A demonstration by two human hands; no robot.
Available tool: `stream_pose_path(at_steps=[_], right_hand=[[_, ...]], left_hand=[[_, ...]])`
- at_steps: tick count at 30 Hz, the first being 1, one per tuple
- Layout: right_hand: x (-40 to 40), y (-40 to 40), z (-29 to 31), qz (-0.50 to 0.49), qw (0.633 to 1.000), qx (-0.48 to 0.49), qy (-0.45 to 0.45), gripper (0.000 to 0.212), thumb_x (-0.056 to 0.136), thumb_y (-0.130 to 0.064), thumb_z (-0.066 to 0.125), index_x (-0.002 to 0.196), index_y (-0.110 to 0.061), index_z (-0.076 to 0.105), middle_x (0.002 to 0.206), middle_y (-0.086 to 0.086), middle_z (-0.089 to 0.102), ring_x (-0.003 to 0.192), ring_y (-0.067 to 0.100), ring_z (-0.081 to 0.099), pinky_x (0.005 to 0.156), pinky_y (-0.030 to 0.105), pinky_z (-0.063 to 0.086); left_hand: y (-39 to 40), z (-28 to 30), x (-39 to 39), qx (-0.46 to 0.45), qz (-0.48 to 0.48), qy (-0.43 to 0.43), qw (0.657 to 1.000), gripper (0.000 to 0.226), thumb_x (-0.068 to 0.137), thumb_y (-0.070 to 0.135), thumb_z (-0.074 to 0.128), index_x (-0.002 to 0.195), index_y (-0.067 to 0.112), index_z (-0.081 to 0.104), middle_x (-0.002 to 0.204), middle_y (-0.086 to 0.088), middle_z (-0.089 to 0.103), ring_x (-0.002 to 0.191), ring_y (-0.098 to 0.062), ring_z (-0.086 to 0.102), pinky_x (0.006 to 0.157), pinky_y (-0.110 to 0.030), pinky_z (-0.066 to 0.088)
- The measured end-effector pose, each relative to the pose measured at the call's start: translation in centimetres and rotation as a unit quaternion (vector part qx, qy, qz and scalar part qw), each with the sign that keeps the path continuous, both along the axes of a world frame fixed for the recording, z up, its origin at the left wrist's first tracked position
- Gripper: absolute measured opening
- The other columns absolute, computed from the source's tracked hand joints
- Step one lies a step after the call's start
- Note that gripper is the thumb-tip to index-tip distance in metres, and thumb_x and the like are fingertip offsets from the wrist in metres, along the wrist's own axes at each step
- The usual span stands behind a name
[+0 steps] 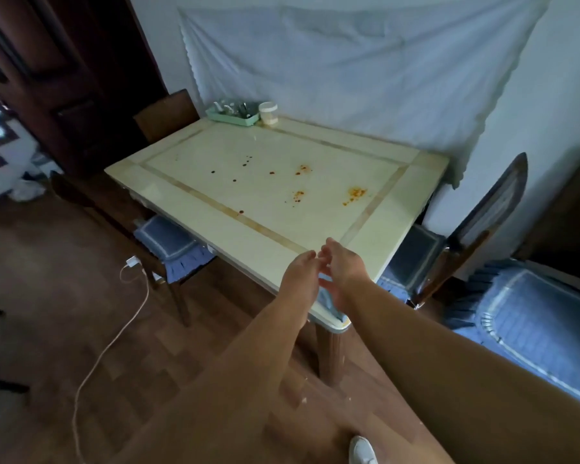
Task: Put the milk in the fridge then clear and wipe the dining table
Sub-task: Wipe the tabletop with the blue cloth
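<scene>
Where the two bare arms reach forward over the near corner of the bench (188,169), the left hand (298,272) and the right hand (344,262) meet, fingertips close together or touching; whether they pinch anything between them cannot be told, the area being blurred; a pale blue patch shows just below the hands at the bench edge, its nature unclear. The bench top is cream with a tan inlaid border; dark red drops (246,160) lie scattered left of centre, and orange crumbly stains (356,193) lie right of centre, with smaller orange marks between them. At the far left corner stands a green tray (233,119) holding small items too blurred to identify; just beside it, on its right, stands a white lidded jar (268,112). No milk container is in view. A white cloth (349,68) hangs on the wall behind the bench. Wooden chairs with blue cushions stand around it: one tucked under the left side (171,242), one at the right end (476,229), and a further blue cushion (533,313) at lower right. A white cable (114,343) trails across the wooden floor (47,279) from a plug near the left chair; a white shoe (362,450) shows at the bottom edge.
</scene>
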State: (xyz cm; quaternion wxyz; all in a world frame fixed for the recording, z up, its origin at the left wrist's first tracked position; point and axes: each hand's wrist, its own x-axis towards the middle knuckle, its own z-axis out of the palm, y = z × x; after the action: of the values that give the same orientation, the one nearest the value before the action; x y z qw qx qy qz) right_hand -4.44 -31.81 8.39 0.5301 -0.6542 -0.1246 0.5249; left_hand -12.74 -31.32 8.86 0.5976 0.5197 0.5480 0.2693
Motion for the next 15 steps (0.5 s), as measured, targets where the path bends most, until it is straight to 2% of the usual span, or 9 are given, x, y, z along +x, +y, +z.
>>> stream_pose_path(at_steps=[3, 5, 6, 8, 10, 12, 15], right_hand=[[1.8, 1.8, -1.2, 0.011, 1.000, -0.017, 0.009, 0.030, 0.095, -0.036, 0.050, 0.086, -0.010, 0.063, 0.093, 0.009, 0.065, 0.090, 0.024, 0.063, 0.092, 0.043, 0.054], [3.1, 2.5, -1.8, 0.023, 0.999, -0.035, 0.020, 0.028, 0.090, -0.038, 0.053, 0.080, -0.014, 0.062, 0.090, 0.008, 0.061, 0.084, 0.025, 0.059, 0.086, 0.040, 0.052], [4.0, 2.8, -2.2, 0.029, 0.998, -0.043, 0.024, 0.027, 0.089, -0.039, 0.054, 0.078, -0.015, 0.060, 0.087, 0.007, 0.059, 0.080, 0.024, 0.055, 0.080, 0.038, 0.049], [5.5, 3.3, -2.7, 0.038, 0.997, -0.054, 0.029, 0.028, 0.092, -0.039, 0.054, 0.079, -0.015, 0.058, 0.083, 0.005, 0.055, 0.075, 0.022, 0.050, 0.073, 0.036, 0.043], [7.2, 4.1, -3.4, 0.041, 0.997, -0.063, 0.028, 0.029, 0.095, -0.039, 0.052, 0.080, -0.015, 0.057, 0.081, 0.005, 0.053, 0.073, 0.021, 0.048, 0.072, 0.036, 0.042], [8.5, 4.6, -4.4, 0.041, 0.996, -0.070, 0.032, 0.029, 0.096, -0.038, 0.052, 0.081, -0.015, 0.057, 0.077, 0.003, 0.052, 0.071, 0.020, 0.047, 0.072, 0.036, 0.041], [9.7, 4.9, -5.7, 0.042, 0.994, -0.089, 0.055, 0.025, 0.094, -0.033, 0.054, 0.076, -0.016, 0.054, 0.073, 0.003, 0.045, 0.065, 0.019, 0.042, 0.069, 0.036, 0.038]], left_hand=[[1.6, -1.2, 1.3, -0.029, 0.041, 0.008, 0.999, 0.034, 0.102, 0.023, 0.047, 0.134, 0.011, 0.053, 0.132, -0.007, 0.059, 0.126, -0.026, 0.054, 0.093, -0.030, 0.046], [2.4, -2.5, 2.3, -0.051, 0.065, 0.020, 0.996, 0.042, 0.103, 0.018, 0.046, 0.144, 0.010, 0.043, 0.146, -0.006, 0.047, 0.138, -0.022, 0.042, 0.106, -0.022, 0.032], [2.7, -3.3, 2.6, -0.026, 0.037, 0.073, 0.996, 0.046, 0.102, 0.016, 0.047, 0.147, 0.010, 0.039, 0.153, -0.006, 0.039, 0.141, -0.021, 0.036, 0.111, -0.022, 0.024], [3.0, -4.2, 3.2, -0.063, 0.051, 0.086, 0.993, 0.048, 0.099, 0.013, 0.051, 0.146, 0.011, 0.040, 0.152, -0.007, 0.038, 0.137, -0.021, 0.040, 0.113, -0.029, 0.032], [3.5, -5.4, 3.9, -0.067, 0.048, 0.136, 0.987, 0.048, 0.096, 0.012, 0.054, 0.143, 0.013, 0.044, 0.144, -0.006, 0.048, 0.130, -0.024, 0.049, 0.104, -0.033, 0.043], [4.0, -6.9, 4.3, -0.072, 0.031, 0.162, 0.984, 0.049, 0.095, 0.011, 0.055, 0.143, 0.011, 0.045, 0.142, -0.007, 0.050, 0.130, -0.023, 0.050, 0.100, -0.030, 0.041], [4.6, -8.9, 5.2, -0.075, 0.035, 0.189, 0.978, 0.051, 0.094, 0.014, 0.059, 0.142, 0.005, 0.045, 0.145, -0.009, 0.049, 0.131, -0.021, 0.048, 0.104, -0.026, 0.035]])
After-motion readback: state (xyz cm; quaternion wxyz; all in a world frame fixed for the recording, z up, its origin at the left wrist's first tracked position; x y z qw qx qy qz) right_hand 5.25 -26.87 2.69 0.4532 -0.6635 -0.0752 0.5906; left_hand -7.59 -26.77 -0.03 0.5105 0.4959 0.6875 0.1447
